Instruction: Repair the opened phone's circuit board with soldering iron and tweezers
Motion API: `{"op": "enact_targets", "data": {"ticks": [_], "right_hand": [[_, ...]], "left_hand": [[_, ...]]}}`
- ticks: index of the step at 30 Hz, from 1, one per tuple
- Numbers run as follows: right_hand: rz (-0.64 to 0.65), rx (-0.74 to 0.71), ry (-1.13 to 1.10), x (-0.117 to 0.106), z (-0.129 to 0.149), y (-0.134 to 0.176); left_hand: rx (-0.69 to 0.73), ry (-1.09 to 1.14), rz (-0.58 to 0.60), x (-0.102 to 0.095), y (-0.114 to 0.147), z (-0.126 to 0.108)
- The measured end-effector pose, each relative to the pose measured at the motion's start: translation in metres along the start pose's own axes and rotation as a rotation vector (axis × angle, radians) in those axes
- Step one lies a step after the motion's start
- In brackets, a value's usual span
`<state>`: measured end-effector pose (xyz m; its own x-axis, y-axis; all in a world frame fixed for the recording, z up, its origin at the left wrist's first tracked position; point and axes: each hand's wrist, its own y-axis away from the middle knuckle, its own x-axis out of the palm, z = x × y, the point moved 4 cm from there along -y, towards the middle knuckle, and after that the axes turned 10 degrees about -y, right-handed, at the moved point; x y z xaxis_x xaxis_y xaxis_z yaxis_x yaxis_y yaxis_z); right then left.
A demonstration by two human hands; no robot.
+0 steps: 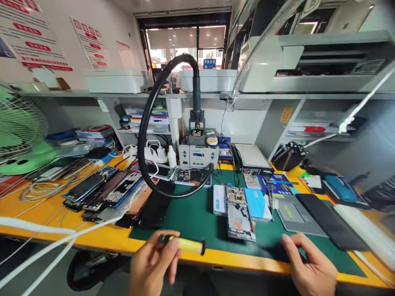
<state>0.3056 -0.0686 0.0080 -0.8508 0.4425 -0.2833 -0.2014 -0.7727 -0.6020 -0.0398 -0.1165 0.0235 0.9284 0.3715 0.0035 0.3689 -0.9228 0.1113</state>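
Note:
My left hand point(156, 263) is closed around a yellow tube with black ends point(190, 245), held at a slant over the front edge of the table. Its thumb presses along the tube's side. My right hand point(311, 263) rests at the front right of the green mat point(197, 222), thumb and index finger apart, and I see nothing held there. The other fingers curl under and are partly hidden. Between the hands lies an opened phone point(240, 216) with its circuit board exposed, tilted up on a white and blue box point(257, 201).
Opened phones point(123, 189) lie piled at the left beside white cables point(55, 232). A black hose point(143, 123) arches over the mat from a grey soldering station point(199, 154). Tweezers point(270, 201), a perforated metal plate point(299, 216) and a black slab point(330, 220) lie to the right.

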Motion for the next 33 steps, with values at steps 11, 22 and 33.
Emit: {"op": "enact_targets", "data": {"ticks": [11, 22, 33], "right_hand": [[0.448, 0.366, -0.719, 0.065, 0.030, -0.122], [0.398, 0.593, -0.913, 0.081, -0.027, -0.123], [0.413, 0.701, -0.997, 0.093, -0.013, -0.104]], "left_hand": [[0.028, 0.106, 0.483, 0.195, -0.104, -0.043], [0.033, 0.055, 0.609, 0.198, -0.131, -0.026], [0.195, -0.092, 0.576, 0.183, -0.136, -0.038]]}}
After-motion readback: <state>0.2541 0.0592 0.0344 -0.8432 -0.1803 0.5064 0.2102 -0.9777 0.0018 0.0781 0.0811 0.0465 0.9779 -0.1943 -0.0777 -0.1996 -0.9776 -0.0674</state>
